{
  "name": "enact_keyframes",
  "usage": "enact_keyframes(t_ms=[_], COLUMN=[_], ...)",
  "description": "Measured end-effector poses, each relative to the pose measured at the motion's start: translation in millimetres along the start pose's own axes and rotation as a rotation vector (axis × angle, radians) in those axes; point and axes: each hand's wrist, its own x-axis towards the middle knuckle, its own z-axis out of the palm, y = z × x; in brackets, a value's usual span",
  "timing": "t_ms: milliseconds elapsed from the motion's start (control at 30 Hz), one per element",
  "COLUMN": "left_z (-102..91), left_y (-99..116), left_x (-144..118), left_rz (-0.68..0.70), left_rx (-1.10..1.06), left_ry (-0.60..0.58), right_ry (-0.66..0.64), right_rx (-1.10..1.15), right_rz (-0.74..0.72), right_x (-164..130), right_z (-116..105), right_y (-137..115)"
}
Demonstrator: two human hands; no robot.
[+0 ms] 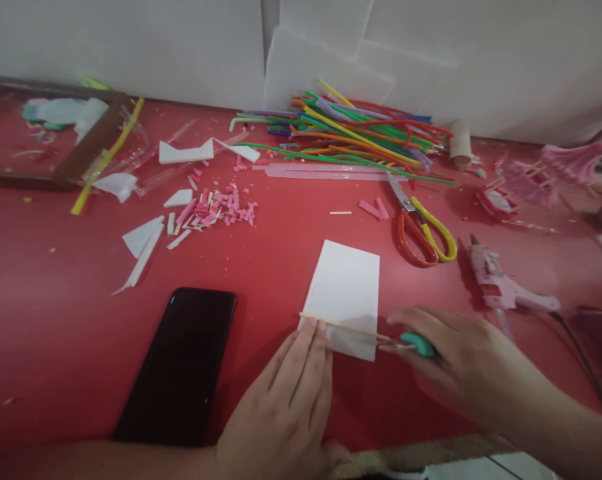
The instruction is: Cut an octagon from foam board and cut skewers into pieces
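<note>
White card, matte and rectangular, flat on the red table at centre, thin wooden stick laid across its near end. Left hand at 6 o'clock, fingertips pinning stick; right hand at 4 o'clock, closed on a teal-handled cutter. Seemingly mid-cut along the stick; next, probably a steady pull. Scissors at 1 o'clock, glossy phone at 8.

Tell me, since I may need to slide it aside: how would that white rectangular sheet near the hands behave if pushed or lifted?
The white sheet lies flat and thin, so it is probably light and slides easily on the smooth red table. The left hand presses a thin stick across it, probably to stop shifting.
</note>
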Motion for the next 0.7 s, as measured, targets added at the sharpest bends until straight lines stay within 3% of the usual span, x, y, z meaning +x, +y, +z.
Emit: enact_keyframes(t_ms=[100, 333, 700], left_z=[-0.3, 2.2, 2.4], left_y=[-1.0, 3.2, 4.4], left_x=[-0.7, -1.6, -1.9], left_rz=[0.007, -0.048, -0.036], left_rx=[0.005, -0.055, -0.045], left_ry=[-0.001, 0.02, -0.01], right_ry=[-0.028, -0.21, -0.147], right_rx=[-0.005, 0.136, 0.064], right_rz=[0.082, -0.044, -0.131], right_x=[3.2, 11.2, 17.1], right_z=[-5.4, -5.6, -7.1], right_y=[-4.5, -17.9, -14.8])
